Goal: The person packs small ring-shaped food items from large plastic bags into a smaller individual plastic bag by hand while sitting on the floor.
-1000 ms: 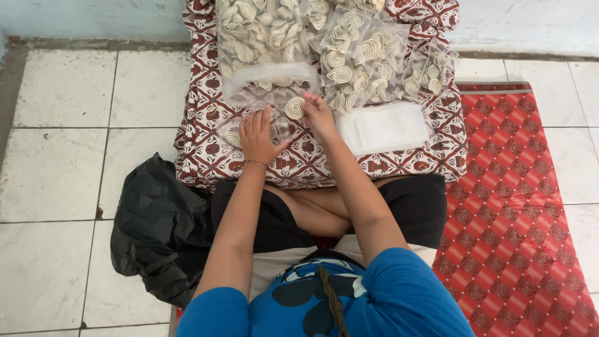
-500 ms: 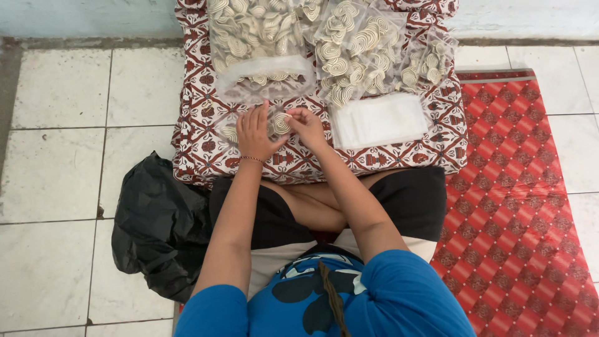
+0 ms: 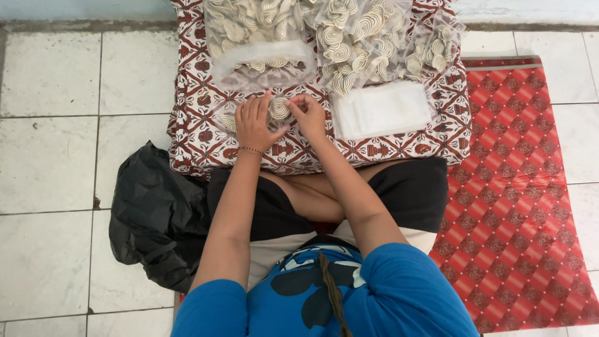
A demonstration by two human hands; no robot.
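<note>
Since a second ago the right hand (image 3: 307, 117) has come back from the open bag to meet the left hand (image 3: 254, 123) over the small clear bag (image 3: 249, 122) on the patterned cushion (image 3: 187, 134); a half-second ago the two were already together there, so one more piece seems to be going into that packet. The right fingertips pinch a pale spiral cracker (image 3: 279, 108), while the left hand lies flat with fingers spread, pressing the small bag down beside it. Counted: one cracker held, two or three already visible in the small bag, three large clear bags of spiral crackers (image 3: 355, 37) along the cushion's far edge, one stack of empty clear bags (image 3: 382, 109), one black plastic bag (image 3: 156, 212) on the tiled floor (image 3: 50, 156), one red patterned mat (image 3: 518, 187)
</note>
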